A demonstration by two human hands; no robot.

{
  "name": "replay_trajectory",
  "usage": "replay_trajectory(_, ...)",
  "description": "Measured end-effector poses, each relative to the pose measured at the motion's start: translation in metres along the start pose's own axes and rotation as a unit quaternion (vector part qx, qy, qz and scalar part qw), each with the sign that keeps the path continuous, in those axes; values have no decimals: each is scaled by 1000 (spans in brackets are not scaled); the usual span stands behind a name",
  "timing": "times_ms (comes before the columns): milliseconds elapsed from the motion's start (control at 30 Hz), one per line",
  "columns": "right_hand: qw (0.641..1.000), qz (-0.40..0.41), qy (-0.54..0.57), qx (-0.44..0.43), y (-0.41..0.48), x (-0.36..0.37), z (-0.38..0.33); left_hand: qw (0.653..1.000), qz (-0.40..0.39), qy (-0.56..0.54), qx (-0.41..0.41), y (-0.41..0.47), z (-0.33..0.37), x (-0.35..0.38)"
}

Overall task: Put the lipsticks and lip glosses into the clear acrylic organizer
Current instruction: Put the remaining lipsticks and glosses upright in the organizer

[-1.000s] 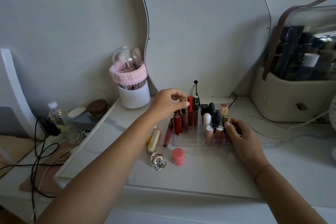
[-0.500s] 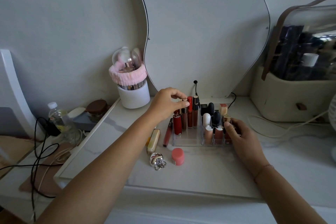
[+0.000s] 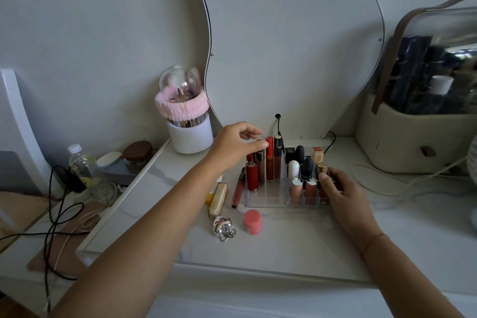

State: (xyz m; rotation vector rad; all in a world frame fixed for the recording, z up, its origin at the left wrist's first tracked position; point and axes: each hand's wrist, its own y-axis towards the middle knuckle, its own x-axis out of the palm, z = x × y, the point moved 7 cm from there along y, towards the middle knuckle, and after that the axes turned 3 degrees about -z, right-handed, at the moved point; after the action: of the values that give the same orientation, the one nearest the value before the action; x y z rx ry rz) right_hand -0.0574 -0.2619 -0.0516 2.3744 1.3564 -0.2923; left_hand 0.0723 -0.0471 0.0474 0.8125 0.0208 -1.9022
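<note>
The clear acrylic organizer stands on the white marble table top, in front of the mirror. Several lipsticks and glosses stand upright in it, among them a red lipstick and a brown lip gloss. My left hand hovers over the organizer's left compartment. Its thumb tip touches the brown gloss's cap and its fingers are spread above it. My right hand grips the organizer's front right corner. A dark red lip gloss and a cream tube lie loose to the organizer's left.
A pink-capped jar and a keychain lie in front of the organizer. A white brush holder with a pink headband stands at the back left. A beige bag and cords fill the right. A bottle stands on the lower side surface.
My left hand's fingers have lifted off the brown gloss cap that they were pinching; the gloss now stands in the left compartment. My right hand has stayed on the organizer.
</note>
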Motion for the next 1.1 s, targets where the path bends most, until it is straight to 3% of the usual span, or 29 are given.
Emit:
replay_trajectory(200,1000,0,6,5,-1,0,0,998,45,-45,-18,0,-13,-23)
replay_trajectory(300,1000,-2,3,4,0,0,0,996,68,-5,-55,-2,-39,-32)
replay_trajectory(533,1000,-2,0,2,-1,0,-2,971,-100,130,-173,-3,-93,6)
replay_trajectory(867,1000,0,-12,1,-1,0,-1,966,-85,111,-216,-1,-110,12)
replay_trajectory(1100,1000,-5,-11,3,-1,0,-1,961,-73,156,-218,-1,-109,8)
